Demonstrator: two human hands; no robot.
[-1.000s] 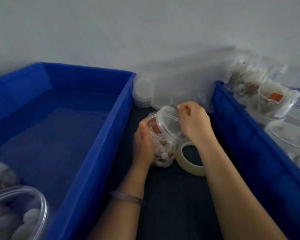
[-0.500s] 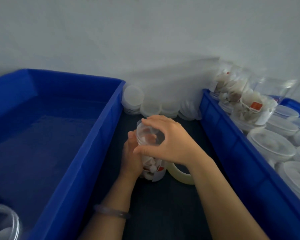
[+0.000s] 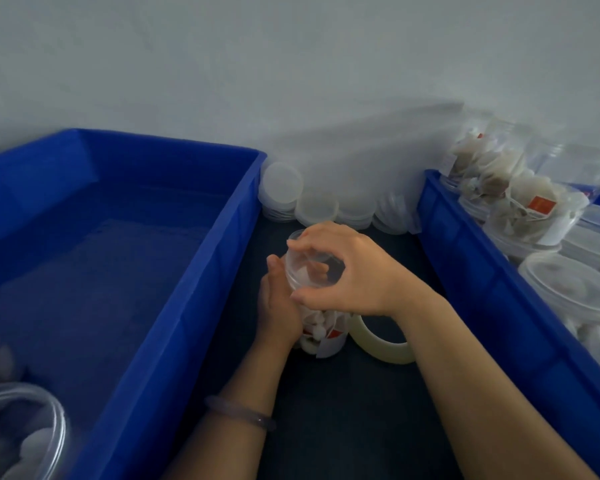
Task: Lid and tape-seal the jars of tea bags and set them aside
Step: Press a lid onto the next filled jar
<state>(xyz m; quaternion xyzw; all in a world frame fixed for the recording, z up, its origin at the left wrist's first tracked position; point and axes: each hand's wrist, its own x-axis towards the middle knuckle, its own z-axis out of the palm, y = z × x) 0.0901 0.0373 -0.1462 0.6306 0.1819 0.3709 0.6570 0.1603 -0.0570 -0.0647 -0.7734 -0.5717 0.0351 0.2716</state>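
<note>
Since a second ago our right grip has brought the clear lid from a tilt down flat onto the mouth of the jar. Its thumb and fingers now curl round the lid's rim from above. Our left grip wraps the jar's left side and holds it upright on the dark counter, directly under the right grip. A bracelet sits on the left wrist.

Through the jar wall we see pale tea bags, and a red-orange tag shows low down, just below the right grip. Any print on it is too small to read.

The tape roll lies flat on the counter under the right wrist, just beside the jar. Beyond both grips, against the wall, loose lids are stacked in a row.

To the left of the left grip stands a blue bin. To the right of the right grip a second blue bin holds lidded tubs and filled jars. One tea bag there carries an orange label whose white marks we cannot make out.
</note>
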